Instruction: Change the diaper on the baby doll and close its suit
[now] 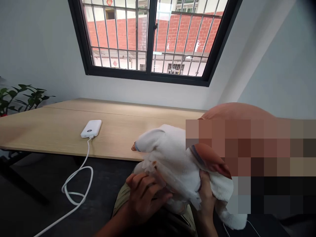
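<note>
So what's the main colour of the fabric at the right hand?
The fabric is mainly white, showing best in the head view.

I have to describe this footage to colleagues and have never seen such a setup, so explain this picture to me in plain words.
There is no machine here, just a person's two bare hands. The single picture comes from a camera worn on that person's head, looking forward and down.

The right hand holds a white-clothed figure above the lap, its fingers mostly hidden. The left hand has its fingers bent at some thin, whitish material in front of the figure; whether it grips is unclear. Large blurred squares cover part of the figure, so I cannot say exactly what it is.

On the wooden table lies a white device, with a white cable plugged in and hanging over the edge. Behind is a barred window.
</note>
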A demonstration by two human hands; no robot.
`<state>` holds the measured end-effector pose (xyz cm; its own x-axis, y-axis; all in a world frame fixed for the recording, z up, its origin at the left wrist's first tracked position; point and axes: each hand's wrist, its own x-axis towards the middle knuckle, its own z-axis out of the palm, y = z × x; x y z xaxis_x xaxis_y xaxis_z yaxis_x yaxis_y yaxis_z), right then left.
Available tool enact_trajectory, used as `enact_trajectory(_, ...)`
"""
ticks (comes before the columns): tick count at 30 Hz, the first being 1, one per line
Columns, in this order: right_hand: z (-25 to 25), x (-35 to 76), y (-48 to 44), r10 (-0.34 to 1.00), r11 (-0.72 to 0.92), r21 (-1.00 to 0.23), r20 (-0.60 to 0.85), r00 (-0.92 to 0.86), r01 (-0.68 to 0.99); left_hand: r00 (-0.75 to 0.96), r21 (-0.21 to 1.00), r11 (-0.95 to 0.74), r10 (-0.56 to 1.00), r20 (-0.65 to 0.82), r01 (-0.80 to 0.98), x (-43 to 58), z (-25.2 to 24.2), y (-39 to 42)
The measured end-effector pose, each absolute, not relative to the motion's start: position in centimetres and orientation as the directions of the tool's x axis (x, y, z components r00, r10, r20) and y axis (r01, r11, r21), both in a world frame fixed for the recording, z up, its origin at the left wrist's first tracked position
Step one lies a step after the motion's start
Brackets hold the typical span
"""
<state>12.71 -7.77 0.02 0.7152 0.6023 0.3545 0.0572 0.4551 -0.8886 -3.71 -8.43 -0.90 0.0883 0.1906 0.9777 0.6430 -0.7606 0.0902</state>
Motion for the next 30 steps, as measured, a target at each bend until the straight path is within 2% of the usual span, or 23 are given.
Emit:
enact_trajectory(5, 0.5, 12.7, -8.0, 0.563, 0.484, -0.874, 0.274, 0.779, -0.042, 0.070, 0.236, -0.781, 0.336, 0.939, 0.578, -4.0, -1.5, -7.6)
enact_trajectory(13, 0.9, 12.2, -8.5, 0.609, 0.415, -0.904, 0.191, 0.770, -0.105, 0.070, 0.219, -0.778, 0.319, 0.945, 0.588, -5.1, -1.4, -7.4)
enact_trajectory(16, 0.7, 12.3, -8.5, 0.584, 0.421, -0.905, 0.225, 0.780, -0.055, -0.040, 0.318, -0.769, 0.358, 0.933, 0.555, -5.8, -1.3, -6.9)
enact_trajectory(18, 0.3, 12.4, -8.4, 0.572, 0.440, -0.897, 0.239, 0.785, -0.048, -0.206, 0.443, -0.751, 0.394, 0.896, 0.489, -6.2, -1.4, -6.6)
enact_trajectory(20, -0.1, 12.5, -8.3, 0.576, 0.445, -0.894, 0.238, 0.782, -0.056, -0.341, 0.477, -0.757, 0.348, 0.873, 0.447, -6.5, -1.4, -6.5)
enact_trajectory(22, -0.5, 12.6, -8.3, 0.596, 0.434, -0.899, 0.229, 0.769, -0.068, -0.256, 0.344, -0.774, 0.240, 0.936, 0.531, -6.4, -1.4, -6.8)
enact_trajectory(24, -0.7, 12.6, -8.4, 0.617, 0.418, -0.904, 0.209, 0.759, -0.091, 0.006, 0.105, -0.758, 0.143, 0.990, 0.644, -5.8, -1.3, -7.5)
enact_trajectory(26, -0.8, 12.6, -8.6, 0.626, 0.411, -0.906, 0.196, 0.755, -0.105, 0.217, -0.055, -0.737, 0.126, 0.968, 0.674, -5.0, -1.0, -8.2)
enact_trajectory(28, -1.0, 12.5, -8.8, 0.623, 0.404, -0.910, 0.200, 0.757, -0.092, 0.272, -0.073, -0.749, 0.147, 0.951, 0.659, -4.1, -0.5, -8.8)
enact_trajectory(30, -1.1, 12.5, -8.8, 0.618, 0.395, -0.915, 0.194, 0.762, -0.088, 0.279, -0.029, -0.788, 0.183, 0.943, 0.615, -3.3, -0.1, -9.0)
